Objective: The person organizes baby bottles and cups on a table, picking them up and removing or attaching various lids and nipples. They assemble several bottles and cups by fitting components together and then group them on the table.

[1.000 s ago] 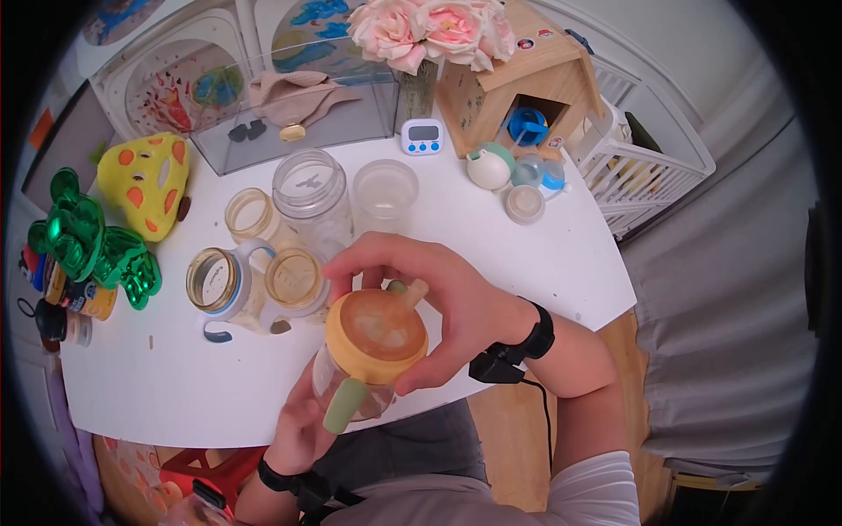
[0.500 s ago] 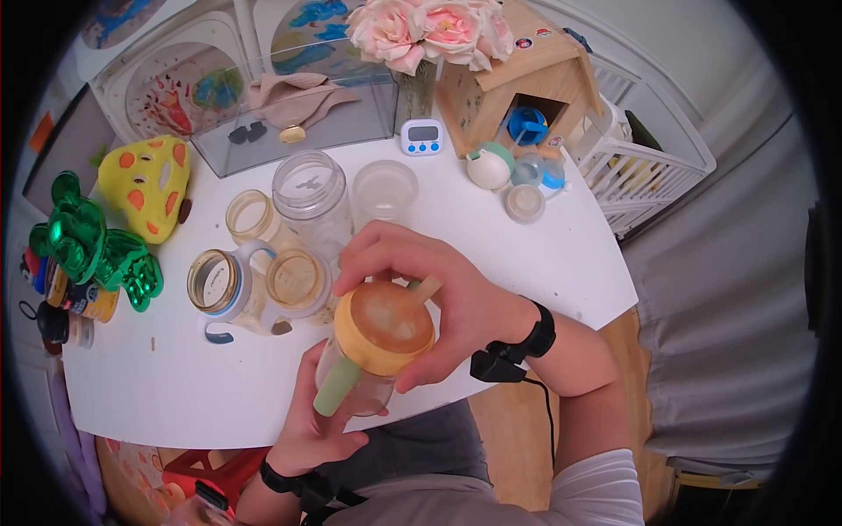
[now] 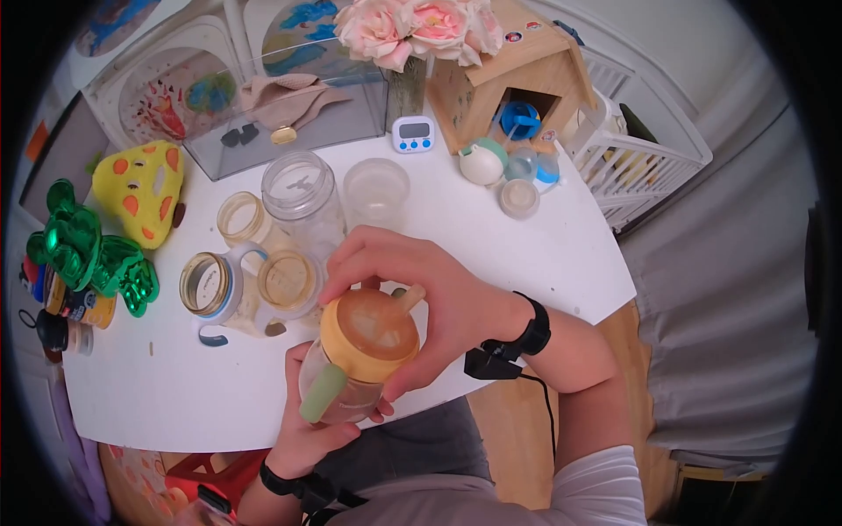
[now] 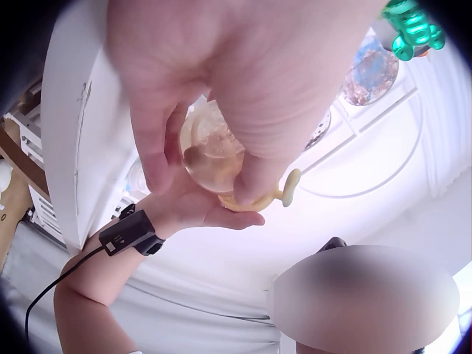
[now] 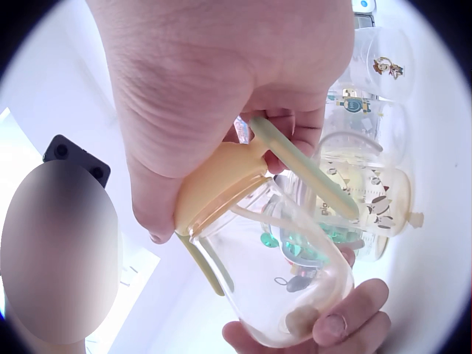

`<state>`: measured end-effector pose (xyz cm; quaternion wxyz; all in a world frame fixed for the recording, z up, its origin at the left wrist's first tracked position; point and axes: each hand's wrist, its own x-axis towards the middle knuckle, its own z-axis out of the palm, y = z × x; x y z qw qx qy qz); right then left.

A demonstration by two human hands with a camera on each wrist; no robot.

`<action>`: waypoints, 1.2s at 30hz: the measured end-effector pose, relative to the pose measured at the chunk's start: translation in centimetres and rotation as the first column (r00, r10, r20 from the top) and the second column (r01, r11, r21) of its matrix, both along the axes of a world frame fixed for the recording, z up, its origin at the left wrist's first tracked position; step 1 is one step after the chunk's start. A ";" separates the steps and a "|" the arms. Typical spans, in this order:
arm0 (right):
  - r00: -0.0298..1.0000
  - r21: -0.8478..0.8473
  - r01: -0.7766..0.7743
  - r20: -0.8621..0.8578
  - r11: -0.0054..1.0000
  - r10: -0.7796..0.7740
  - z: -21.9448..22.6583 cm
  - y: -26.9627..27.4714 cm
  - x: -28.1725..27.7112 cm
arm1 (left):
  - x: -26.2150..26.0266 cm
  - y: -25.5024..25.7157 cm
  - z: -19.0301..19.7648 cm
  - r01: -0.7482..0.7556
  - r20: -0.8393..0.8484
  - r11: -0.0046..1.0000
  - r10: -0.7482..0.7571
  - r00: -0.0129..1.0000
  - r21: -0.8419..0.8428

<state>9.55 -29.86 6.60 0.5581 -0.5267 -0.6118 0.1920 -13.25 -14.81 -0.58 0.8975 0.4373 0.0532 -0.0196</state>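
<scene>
A clear straw cup (image 3: 357, 399) with a yellow-orange lid (image 3: 370, 337) and green side handles (image 3: 323, 394) is held tilted over the table's front edge. My right hand (image 3: 421, 302) grips the lid from above, thumb on the near side and fingers around the far side. Below, my left hand (image 3: 311, 430) holds the clear body near its base, its fingertips (image 5: 335, 328) curled around the bottom in the right wrist view. A straw with a weighted end (image 5: 301, 321) hangs inside the cup. The short spout (image 3: 410, 298) points toward my right hand.
Left of the cup stand several open bottles, including a handled bottle (image 3: 208, 287) and a tall clear jar (image 3: 303, 197). A frosted tub (image 3: 377, 193), timer (image 3: 413, 134), small cups and lids (image 3: 519, 199), a wooden house (image 3: 517, 74) and a yellow plush (image 3: 140, 193) sit farther back.
My left hand has shifted its hold, its fingers now around the cup's lower body. The lid and near handle have turned slightly clockwise. My right hand stays on the lid.
</scene>
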 end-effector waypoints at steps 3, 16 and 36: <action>1.000 0.014 -0.023 -0.015 1.000 0.023 -0.6 0.1 0.2 | -0.2 0.1 -0.2 0.036 0.019 0.999 -0.036 0.999 -0.031; 1.000 0.064 0.025 -0.011 0.998 -0.024 -0.6 0.3 0.2 | 0.1 -0.7 -0.3 0.001 0.068 1.000 -0.003 0.998 0.027; 0.997 0.059 -0.047 -0.066 0.997 0.051 -1.1 0.4 0.2 | -1.4 0.4 -1.2 0.004 -0.095 0.999 -0.008 0.995 -0.044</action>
